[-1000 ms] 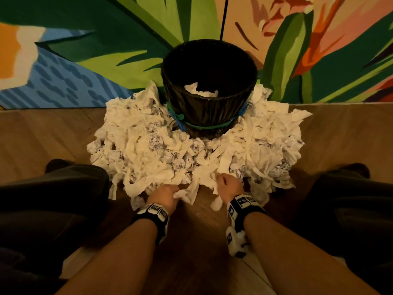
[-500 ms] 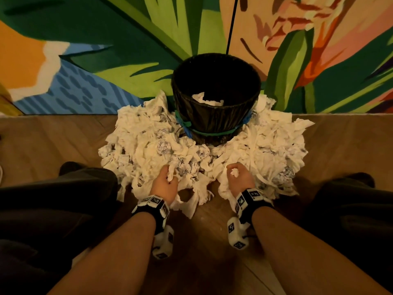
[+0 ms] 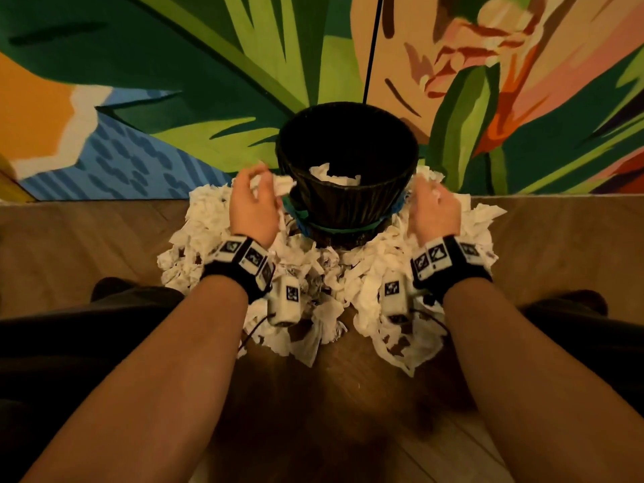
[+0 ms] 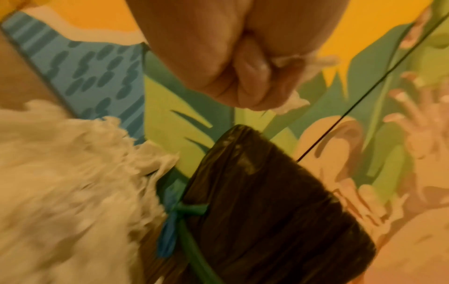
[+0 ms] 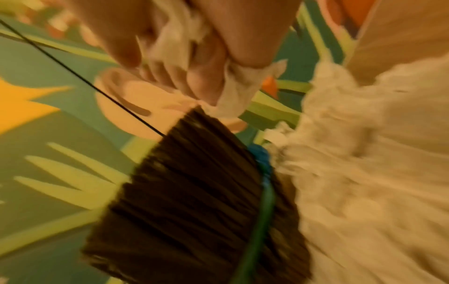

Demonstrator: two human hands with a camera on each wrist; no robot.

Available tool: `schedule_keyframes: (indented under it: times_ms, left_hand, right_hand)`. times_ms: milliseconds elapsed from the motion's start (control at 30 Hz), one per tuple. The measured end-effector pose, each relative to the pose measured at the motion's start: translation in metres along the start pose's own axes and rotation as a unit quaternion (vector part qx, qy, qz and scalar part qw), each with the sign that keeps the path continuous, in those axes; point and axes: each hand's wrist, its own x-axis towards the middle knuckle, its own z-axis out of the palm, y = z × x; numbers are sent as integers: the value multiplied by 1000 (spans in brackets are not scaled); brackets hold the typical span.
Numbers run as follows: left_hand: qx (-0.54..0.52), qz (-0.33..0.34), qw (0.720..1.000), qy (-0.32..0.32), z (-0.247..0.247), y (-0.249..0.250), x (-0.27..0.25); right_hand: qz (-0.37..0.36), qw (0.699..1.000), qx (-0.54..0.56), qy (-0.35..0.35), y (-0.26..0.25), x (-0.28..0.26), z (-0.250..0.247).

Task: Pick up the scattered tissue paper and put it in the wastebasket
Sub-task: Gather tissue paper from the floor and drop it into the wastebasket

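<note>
A black wastebasket (image 3: 348, 200) lined with a black bag stands on the wooden floor against the painted wall, with some white tissue (image 3: 334, 176) inside. Scattered white tissue paper (image 3: 306, 273) is heaped around its base. My left hand (image 3: 258, 193) is raised at the basket's left rim, gripping a wad of tissue (image 3: 284, 184). In the left wrist view its fingers (image 4: 252, 63) are curled tight on the paper (image 4: 313, 60). My right hand (image 3: 434, 203) is up at the right rim, holding tissue (image 5: 177, 42) between its curled fingers (image 5: 201, 84).
The colourful mural wall (image 3: 174, 99) rises right behind the basket. A thin black cord (image 3: 373, 43) runs down the wall to the rim. My dark-clothed legs (image 3: 69, 343) lie on either side. A green and blue band (image 3: 334, 226) circles the basket.
Both hands grabbed tissue from the near edge of the heap, then lifted forward and up to either side of the basket's rim. The head view tilted and moved closer.
</note>
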Motion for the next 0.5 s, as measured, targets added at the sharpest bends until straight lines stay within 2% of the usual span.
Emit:
schedule_keyframes:
  times_ms: [100,200,267,333,400,500]
  left_hand:
    - [17,74,997,6,9,26,14]
    - [6,107,994,-20,26,47,25]
    - [-12,102,993,-61,39,55,31]
    - [36,114,989,-92,49,59,37]
    - [96,128,979,-130,58,60,41]
    - [170,106,958,-207,67,57,45]
  right_hand:
    - [-31,987,150,-41,-40,11,11]
    - [-69,979,184,-58,-65,19,24]
    - [-113,983,127,-64,-73,24,34]
    - [-161,985,39,-56,-75,27,42]
    - [-197,979,-6,-44,-72,32,48]
    - [-194,976,-52,-85,-65,41,52]
